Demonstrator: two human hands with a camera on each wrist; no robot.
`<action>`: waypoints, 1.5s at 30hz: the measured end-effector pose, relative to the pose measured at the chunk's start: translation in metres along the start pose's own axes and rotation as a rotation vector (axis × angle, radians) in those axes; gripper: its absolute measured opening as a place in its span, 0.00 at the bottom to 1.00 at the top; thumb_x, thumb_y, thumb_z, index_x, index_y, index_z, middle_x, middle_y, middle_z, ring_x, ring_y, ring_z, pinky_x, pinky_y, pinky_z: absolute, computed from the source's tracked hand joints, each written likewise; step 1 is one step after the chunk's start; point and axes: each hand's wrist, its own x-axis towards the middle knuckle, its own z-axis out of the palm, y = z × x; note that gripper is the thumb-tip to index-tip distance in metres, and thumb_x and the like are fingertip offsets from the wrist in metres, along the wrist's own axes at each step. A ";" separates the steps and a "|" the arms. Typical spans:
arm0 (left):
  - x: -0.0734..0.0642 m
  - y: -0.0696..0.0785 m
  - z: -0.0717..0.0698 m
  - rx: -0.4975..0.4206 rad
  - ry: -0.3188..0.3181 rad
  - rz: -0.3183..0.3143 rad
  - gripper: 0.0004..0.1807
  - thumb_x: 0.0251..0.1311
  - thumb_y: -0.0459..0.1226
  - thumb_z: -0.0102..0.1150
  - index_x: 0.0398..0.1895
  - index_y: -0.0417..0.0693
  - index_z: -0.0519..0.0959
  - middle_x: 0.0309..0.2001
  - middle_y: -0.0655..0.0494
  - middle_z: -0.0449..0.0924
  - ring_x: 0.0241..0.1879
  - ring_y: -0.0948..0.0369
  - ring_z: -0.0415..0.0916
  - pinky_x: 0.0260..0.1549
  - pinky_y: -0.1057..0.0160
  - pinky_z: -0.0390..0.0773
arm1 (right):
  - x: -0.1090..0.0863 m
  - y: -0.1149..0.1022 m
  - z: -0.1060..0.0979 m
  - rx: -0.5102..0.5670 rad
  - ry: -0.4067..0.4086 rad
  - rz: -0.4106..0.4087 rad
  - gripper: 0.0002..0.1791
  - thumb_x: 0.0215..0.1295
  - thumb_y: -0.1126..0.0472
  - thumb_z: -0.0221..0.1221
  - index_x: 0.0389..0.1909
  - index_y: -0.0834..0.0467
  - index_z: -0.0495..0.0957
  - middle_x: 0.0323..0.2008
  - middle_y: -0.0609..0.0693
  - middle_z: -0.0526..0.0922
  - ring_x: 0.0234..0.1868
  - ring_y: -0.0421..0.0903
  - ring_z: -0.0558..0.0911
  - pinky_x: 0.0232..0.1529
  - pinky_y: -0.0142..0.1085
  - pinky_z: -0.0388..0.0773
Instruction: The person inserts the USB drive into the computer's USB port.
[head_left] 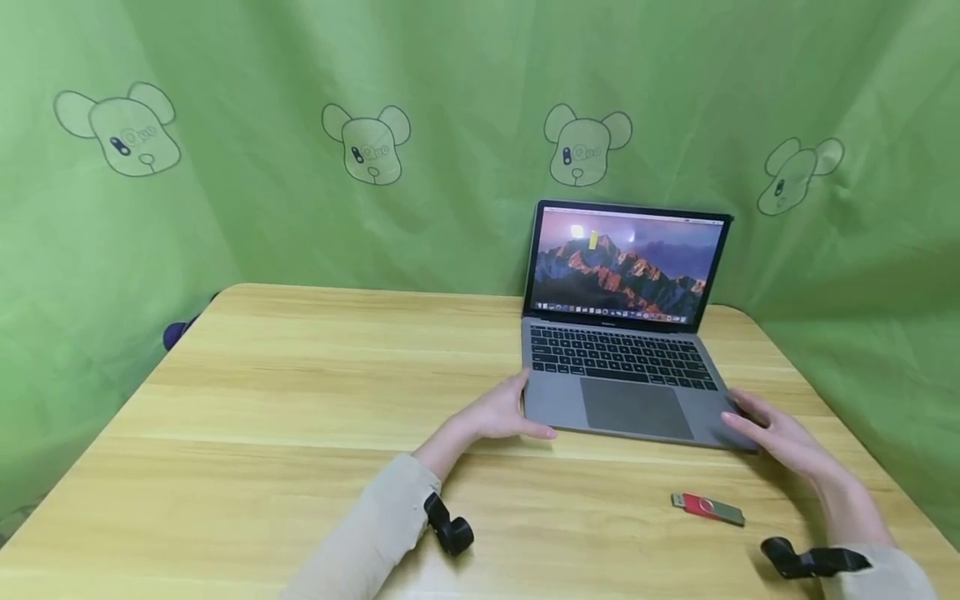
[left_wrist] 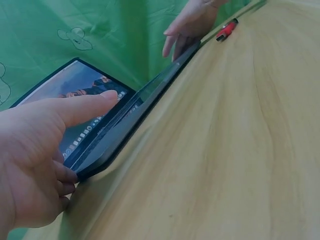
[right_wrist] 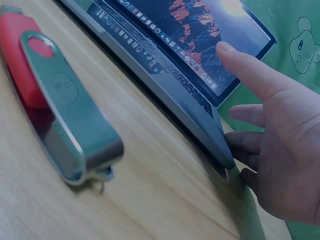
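An open grey laptop (head_left: 637, 408) stands at the back right of the table, its screen lit with a mountain picture and a row of icons. My left hand (head_left: 501, 412) is at its left front corner, fingertips against the side and thumb stretched out over the front edge. On the opposite side, my right hand (head_left: 780, 437) has its fingers at the right edge, with the thumb (right_wrist: 245, 67) raised clear of the laptop. Both hands look relaxed. A red USB stick (right_wrist: 22, 55) with a swivel metal cover lies in front of the laptop, near my right wrist.
The wooden table (head_left: 300, 375) reaches up to a green curtain (head_left: 450, 233) printed with bear heads, close behind the laptop. Black wrist cameras are strapped over both sleeves. A dark purple thing (head_left: 176, 333) shows beyond the table's left edge.
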 end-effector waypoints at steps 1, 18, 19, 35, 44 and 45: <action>0.000 0.000 0.000 -0.015 0.002 0.010 0.61 0.43 0.49 0.72 0.71 0.34 0.41 0.70 0.40 0.48 0.68 0.51 0.50 0.64 0.59 0.53 | 0.000 0.000 -0.001 0.001 -0.002 -0.003 0.44 0.69 0.44 0.46 0.70 0.67 0.37 0.66 0.77 0.39 0.62 0.78 0.41 0.51 0.72 0.45; -0.002 0.006 0.007 0.095 0.000 -0.011 0.62 0.42 0.52 0.72 0.71 0.34 0.42 0.71 0.41 0.45 0.69 0.50 0.45 0.66 0.56 0.48 | -0.004 0.004 -0.010 -0.001 -0.016 -0.088 0.43 0.67 0.49 0.51 0.70 0.69 0.41 0.66 0.77 0.41 0.63 0.77 0.43 0.52 0.71 0.45; -0.002 0.006 0.007 0.107 -0.002 -0.012 0.62 0.42 0.52 0.71 0.71 0.34 0.42 0.71 0.41 0.45 0.70 0.50 0.45 0.66 0.55 0.48 | -0.004 0.005 -0.010 -0.002 -0.016 -0.088 0.43 0.67 0.49 0.52 0.70 0.69 0.41 0.66 0.76 0.41 0.63 0.77 0.43 0.52 0.71 0.45; -0.002 0.003 0.011 0.068 0.000 -0.008 0.63 0.40 0.52 0.72 0.71 0.34 0.42 0.71 0.41 0.44 0.70 0.49 0.43 0.66 0.53 0.46 | -0.007 0.008 -0.010 -0.033 -0.021 -0.098 0.46 0.65 0.49 0.54 0.71 0.65 0.40 0.67 0.74 0.41 0.64 0.76 0.44 0.53 0.71 0.45; -0.001 0.000 0.011 0.004 0.004 -0.001 0.63 0.42 0.51 0.72 0.71 0.33 0.41 0.71 0.39 0.44 0.69 0.47 0.44 0.65 0.53 0.47 | -0.009 0.009 -0.011 -0.011 -0.047 -0.123 0.48 0.63 0.50 0.57 0.72 0.63 0.38 0.68 0.72 0.40 0.65 0.74 0.43 0.55 0.70 0.44; -0.001 0.000 0.011 0.005 0.003 0.000 0.63 0.42 0.51 0.72 0.71 0.33 0.41 0.71 0.38 0.44 0.69 0.48 0.44 0.65 0.53 0.48 | -0.009 0.009 -0.011 -0.012 -0.051 -0.125 0.48 0.63 0.51 0.57 0.72 0.63 0.38 0.68 0.72 0.40 0.65 0.74 0.43 0.55 0.70 0.44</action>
